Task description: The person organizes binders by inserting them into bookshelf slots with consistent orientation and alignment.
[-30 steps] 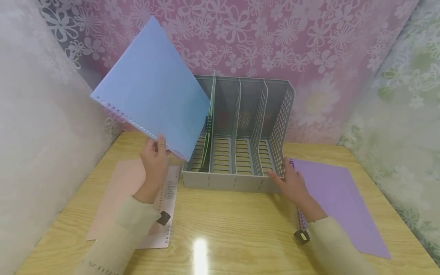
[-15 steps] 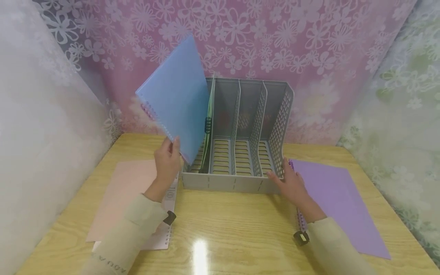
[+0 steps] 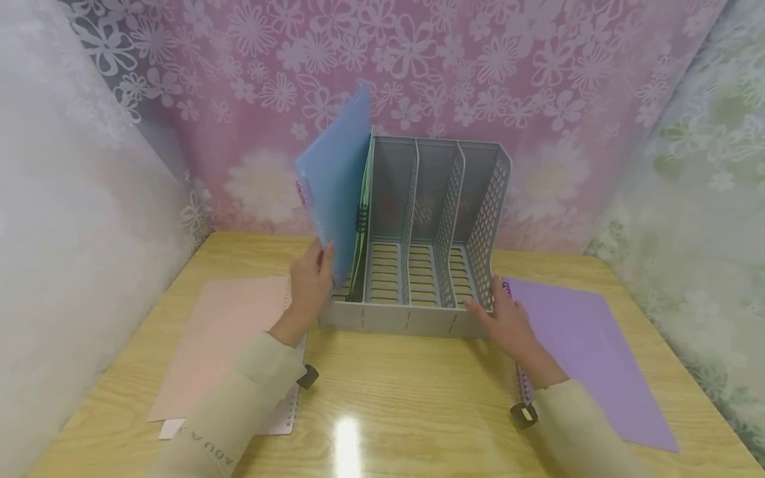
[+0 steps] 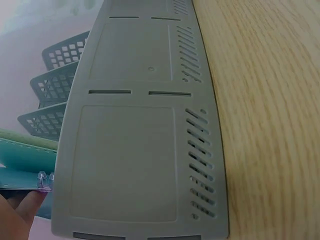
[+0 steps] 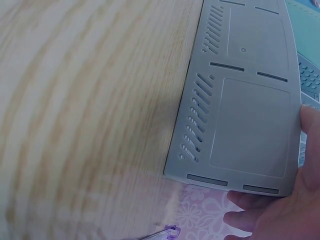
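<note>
My left hand [image 3: 309, 284] pinches the lower spiral-bound edge of a blue notebook [image 3: 339, 186]. The notebook is tilted over the leftmost slot of a grey file organizer [image 3: 388, 318], its lower corner inside the slot. Beside it in that slot stands a green notebook [image 3: 362, 249] with a black spiral. In the left wrist view, the thumb [image 4: 32, 205] lies by a clear pinkish spiral. My right hand [image 3: 508, 322] grips the organizer's front right corner. The right wrist view shows that hand's thumb [image 5: 309, 117] on the top edge and its fingers round the side.
A pale pink notebook [image 3: 233, 338] lies left of the organizer, partly under the left arm. On the right lies a purple notebook [image 3: 592, 358]. The wooden table [image 3: 382, 378] meets a floral backdrop [image 3: 263, 119] behind the organizer.
My left hand has moved right, bringing the blue notebook to the leftmost slot. It has turned from nearly face-on to almost edge-on, and its top has come down. The right hand has stayed put.
</note>
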The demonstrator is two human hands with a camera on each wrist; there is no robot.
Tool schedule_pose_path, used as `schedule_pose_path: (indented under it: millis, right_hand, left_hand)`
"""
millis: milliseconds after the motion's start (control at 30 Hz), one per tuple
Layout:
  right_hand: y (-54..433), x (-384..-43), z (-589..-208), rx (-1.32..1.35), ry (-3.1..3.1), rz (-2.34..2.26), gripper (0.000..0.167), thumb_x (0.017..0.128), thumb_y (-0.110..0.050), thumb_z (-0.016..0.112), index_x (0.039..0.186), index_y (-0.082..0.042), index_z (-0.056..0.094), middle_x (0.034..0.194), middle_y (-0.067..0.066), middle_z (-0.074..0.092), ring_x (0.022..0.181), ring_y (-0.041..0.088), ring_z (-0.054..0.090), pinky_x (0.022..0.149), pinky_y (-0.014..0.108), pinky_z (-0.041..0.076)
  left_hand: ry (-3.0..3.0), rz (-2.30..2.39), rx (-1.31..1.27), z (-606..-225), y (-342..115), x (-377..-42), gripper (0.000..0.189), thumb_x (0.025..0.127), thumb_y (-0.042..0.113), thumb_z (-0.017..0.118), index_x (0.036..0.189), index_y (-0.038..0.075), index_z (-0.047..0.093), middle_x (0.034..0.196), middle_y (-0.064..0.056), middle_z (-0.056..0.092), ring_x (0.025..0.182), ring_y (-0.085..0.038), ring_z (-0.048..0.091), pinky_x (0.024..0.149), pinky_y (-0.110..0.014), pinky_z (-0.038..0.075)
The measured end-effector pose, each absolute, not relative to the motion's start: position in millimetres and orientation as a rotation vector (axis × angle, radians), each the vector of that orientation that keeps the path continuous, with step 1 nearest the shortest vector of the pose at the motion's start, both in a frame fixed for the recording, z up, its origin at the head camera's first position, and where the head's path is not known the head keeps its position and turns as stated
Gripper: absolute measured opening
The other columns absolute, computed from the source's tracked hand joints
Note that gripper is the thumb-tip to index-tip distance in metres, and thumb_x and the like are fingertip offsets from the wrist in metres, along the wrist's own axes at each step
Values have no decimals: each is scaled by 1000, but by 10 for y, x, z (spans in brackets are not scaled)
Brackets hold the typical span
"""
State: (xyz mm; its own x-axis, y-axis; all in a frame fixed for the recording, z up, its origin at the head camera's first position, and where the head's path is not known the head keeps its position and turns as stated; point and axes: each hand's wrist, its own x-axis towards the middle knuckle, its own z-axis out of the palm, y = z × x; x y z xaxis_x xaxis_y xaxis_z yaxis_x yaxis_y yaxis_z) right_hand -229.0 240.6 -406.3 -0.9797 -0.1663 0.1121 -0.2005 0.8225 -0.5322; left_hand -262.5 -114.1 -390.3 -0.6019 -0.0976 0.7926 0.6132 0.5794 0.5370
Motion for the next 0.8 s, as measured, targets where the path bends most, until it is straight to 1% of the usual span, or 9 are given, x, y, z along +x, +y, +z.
schedule_pose_path:
  millis: [100,300,433,533,600,667,700,767,800]
  right_hand:
    - [2399,-2291,-4068,283,-2946,861,86,102,-47,43,151,9,0,154,33,10,138,51,21,113,66,1]
    - [2387,-2292,-4055,281,-2953,853,86,102,-46,44,151,9,-1,154,34,10,138,51,20,113,67,2]
    - [2390,-2292,-4067,284,-2950,857,87,102,-48,43,151,9,-1,154,34,10,139,51,20,113,67,1]
    - [2397,-2294,-4078,289,-2946,862,87,102,-48,43,151,9,-1,155,33,9,139,51,19,113,66,1]
    - [2397,-2297,-4083,295,-2943,865,87,102,-48,43,151,9,-1,154,34,9,139,51,19,112,67,1]
    - [2399,-2298,-4085,299,-2939,867,87,102,-48,43,151,9,0,154,34,10,139,51,19,112,67,1]
    - [2400,-2296,-4085,301,-2938,869,87,101,-49,43,151,9,0,154,34,10,139,51,19,112,67,1]
    - [2405,-2296,-4088,308,-2936,875,88,101,-50,42,151,9,-1,154,34,9,139,51,19,112,68,1]
    - [2408,-2296,-4089,311,-2936,877,88,101,-50,42,151,9,-2,154,34,9,140,51,18,112,68,0]
  left_hand:
    - [-2001,-1084,-413,-3915,-1121,-2616,20,101,9,51,87,-2,59,51,1,35,42,-4,24,36,-21,26]
    - [-2022,-1024,-400,-3950,-1094,-2609,28,99,8,54,73,3,47,50,1,32,42,-5,23,37,-21,22]
    - [-2042,-966,-390,-3996,-1077,-2623,27,99,9,55,74,2,50,49,0,34,42,-6,25,38,-21,22]
    - [-2072,-948,-396,-4020,-1059,-2627,18,99,10,55,86,-1,59,49,-3,41,40,-8,31,36,-23,28]
    - [-2094,-950,-399,-4033,-1047,-2625,16,100,10,54,95,-3,62,52,-8,49,40,-11,37,36,-26,33]
    - [-2123,-945,-395,-4041,-1037,-2622,19,100,11,54,112,-1,64,62,-13,62,43,-13,45,38,-29,40]
    - [-2140,-941,-394,-4044,-1034,-2621,22,100,11,55,117,0,63,68,-15,66,45,-14,48,40,-30,43]
    - [-2179,-940,-395,-4046,-1026,-2613,28,100,12,55,125,2,62,79,-16,71,48,-15,52,42,-29,46]
    - [-2200,-941,-396,-4045,-1023,-2609,31,100,12,56,129,2,60,78,-16,70,48,-15,52,43,-29,46]
